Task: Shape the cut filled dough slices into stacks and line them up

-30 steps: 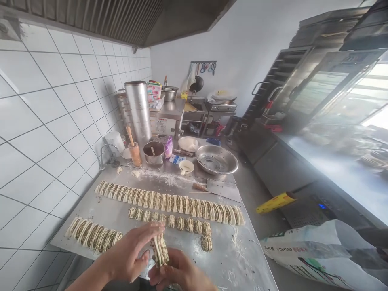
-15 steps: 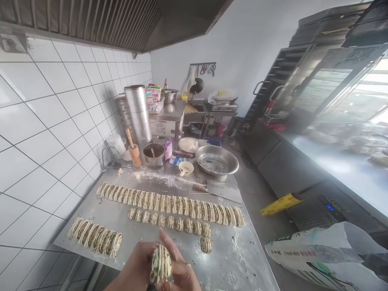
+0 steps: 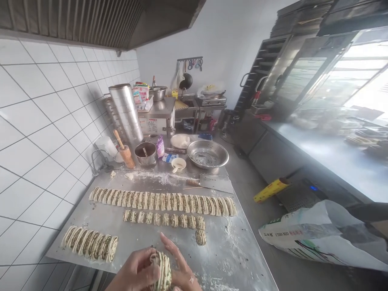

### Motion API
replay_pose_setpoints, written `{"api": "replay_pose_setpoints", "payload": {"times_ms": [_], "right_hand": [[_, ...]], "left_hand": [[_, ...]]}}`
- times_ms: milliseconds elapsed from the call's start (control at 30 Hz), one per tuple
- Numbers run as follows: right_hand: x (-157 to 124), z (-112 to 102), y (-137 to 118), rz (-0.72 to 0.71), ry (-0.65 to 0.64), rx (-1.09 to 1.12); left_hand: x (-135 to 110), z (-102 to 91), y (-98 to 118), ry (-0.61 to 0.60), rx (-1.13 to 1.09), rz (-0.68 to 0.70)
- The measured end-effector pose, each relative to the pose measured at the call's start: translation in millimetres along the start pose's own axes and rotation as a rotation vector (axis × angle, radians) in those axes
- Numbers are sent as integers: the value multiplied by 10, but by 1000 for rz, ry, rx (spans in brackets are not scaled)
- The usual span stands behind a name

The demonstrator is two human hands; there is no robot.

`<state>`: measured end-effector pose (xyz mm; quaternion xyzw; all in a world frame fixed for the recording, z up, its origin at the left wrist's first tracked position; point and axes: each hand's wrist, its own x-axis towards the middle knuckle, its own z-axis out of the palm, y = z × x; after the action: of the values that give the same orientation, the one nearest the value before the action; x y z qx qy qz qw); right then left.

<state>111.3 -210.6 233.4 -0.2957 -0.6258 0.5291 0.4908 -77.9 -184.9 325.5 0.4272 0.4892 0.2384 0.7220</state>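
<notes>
Head view. A layered dough piece [image 3: 164,266] is held above the near edge of the steel table [image 3: 145,238], low in the scene. The left hand [image 3: 133,268] pinches it from the left with curled fingers. The right hand [image 3: 182,268] lies against its right side, one finger stretched outward; whether the others close beneath cannot be told. Uneven pressure could make the strands slip apart or shed filling; a loosened hold could drop the piece over the edge. Pale, soft, ribbed bands alternate with dark-flecked filling. Farther off lie a row of squat segments [image 3: 165,219], one segment [image 3: 200,237] just near its right end, and a long row of slices [image 3: 163,202]; a shorter group [image 3: 89,243] lies at left. White flour [image 3: 227,258] streaks the smooth metal at right.
</notes>
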Motion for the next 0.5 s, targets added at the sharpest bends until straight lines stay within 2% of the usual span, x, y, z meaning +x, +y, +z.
{"api": "replay_pose_setpoints", "payload": {"times_ms": [100, 167, 233, 300, 367, 433, 500], "right_hand": [[-105, -65, 313, 148, 118, 153], [-216, -170, 653, 311, 263, 248], [-389, -336, 1028, 521, 541, 245], [-607, -547, 1359, 714, 800, 150], [-811, -776, 1604, 801, 897, 75], [-934, -989, 1779, 831, 911, 19], [-949, -1163, 1923, 845, 907, -40]], "left_hand": [[260, 47, -205, -51, 151, 79], [582, 47, -471, -3, 156, 93], [1009, 45, -807, 92, 170, 109], [1480, 81, -1152, 221, 232, 29], [1920, 175, -1444, 316, 330, -38], [2274, 309, -1646, 357, 406, -71], [2523, 442, -1766, 389, 487, -76]]}}
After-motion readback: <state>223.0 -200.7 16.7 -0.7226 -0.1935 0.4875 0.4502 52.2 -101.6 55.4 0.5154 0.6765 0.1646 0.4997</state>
